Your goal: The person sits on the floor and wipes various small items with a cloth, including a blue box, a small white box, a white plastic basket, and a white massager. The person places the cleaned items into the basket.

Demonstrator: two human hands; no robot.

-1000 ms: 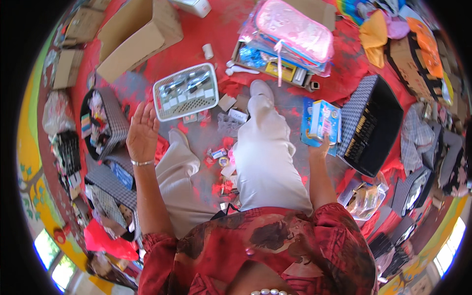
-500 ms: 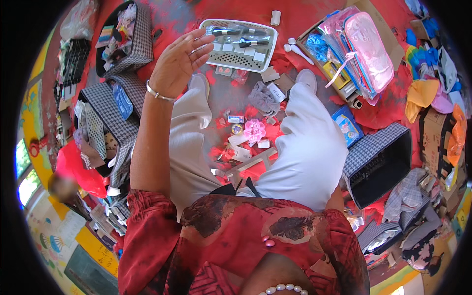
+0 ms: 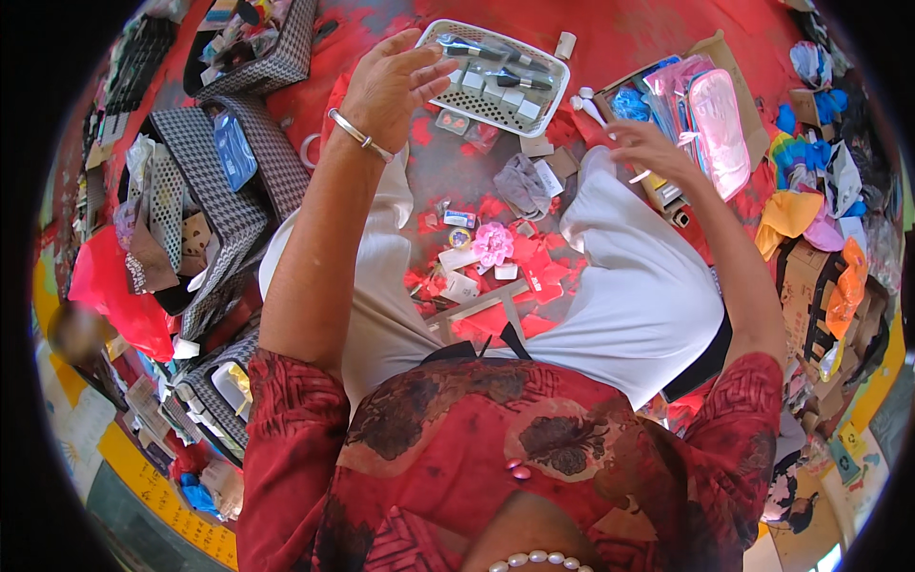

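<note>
My left hand (image 3: 393,91), a bangle on its wrist, is over the left edge of a white plastic basket (image 3: 556,107). Its fingers are outstretched and nothing shows in them. Inside the basket lie black-handled items in clear wrappers (image 3: 524,80) and small white pieces. My right hand (image 3: 653,153) hangs open in front of a cardboard box (image 3: 720,46), fingers loosely apart and pointing left. A pink-edged clear pouch (image 3: 719,133) and other plastic packets stick out of that box. A white spoon-like item (image 3: 593,110) lies between basket and box.
Between my legs lie a pink flower (image 3: 494,244), a grey cloth bundle (image 3: 522,186) and small cartons (image 3: 461,287). Houndstooth bins (image 3: 195,143) line the left side. At right are an orange-yellow cloth (image 3: 789,221) and a piled-up cardboard box (image 3: 805,286).
My right arm has come up from beside my body and its hand now reaches the cardboard box. My left hand stays raised by the basket, fingers still outstretched. The view has shifted slightly.
</note>
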